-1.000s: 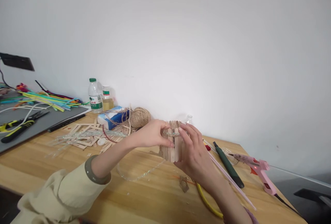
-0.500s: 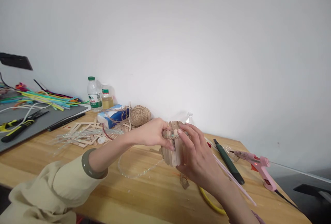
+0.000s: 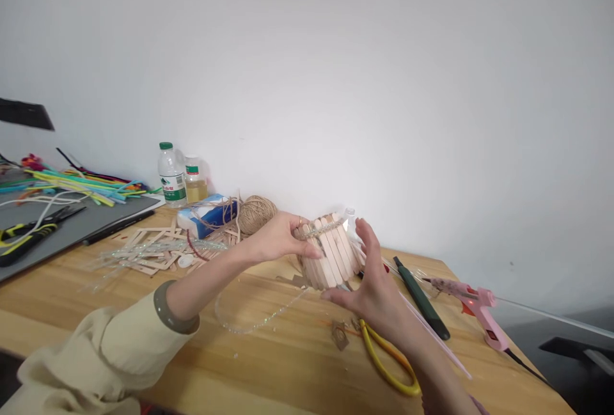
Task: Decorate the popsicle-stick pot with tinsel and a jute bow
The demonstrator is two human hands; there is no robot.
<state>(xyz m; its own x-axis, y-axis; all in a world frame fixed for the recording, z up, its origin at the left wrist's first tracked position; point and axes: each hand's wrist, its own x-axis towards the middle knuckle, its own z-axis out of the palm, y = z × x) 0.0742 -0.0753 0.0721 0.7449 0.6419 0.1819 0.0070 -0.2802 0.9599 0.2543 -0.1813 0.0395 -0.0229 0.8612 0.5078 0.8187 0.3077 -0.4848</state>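
Observation:
My left hand grips a cup-like holder made of craft sticks, thumb across the near side. The holder is tilted above the table, and a sparkly strand runs around its upper part. A clear glittery length of what looks like the same strand loops down onto the wood. Just right of the holder, my right hand is open, thumb and fingers spread apart around its lower right side. Whether any fingertip touches the sticks is hard to tell. The holder's far side is hidden.
Yellow-handled scissors and a green cutter lie right, before a pink glue gun. Left are loose craft sticks, a twine ball, a blue-white box, bottles, pliers and pipe cleaners.
My right hand has come off the craft-stick holder and opened, moving right and down. The holder has turned and tilted in my left hand, showing more of its side.

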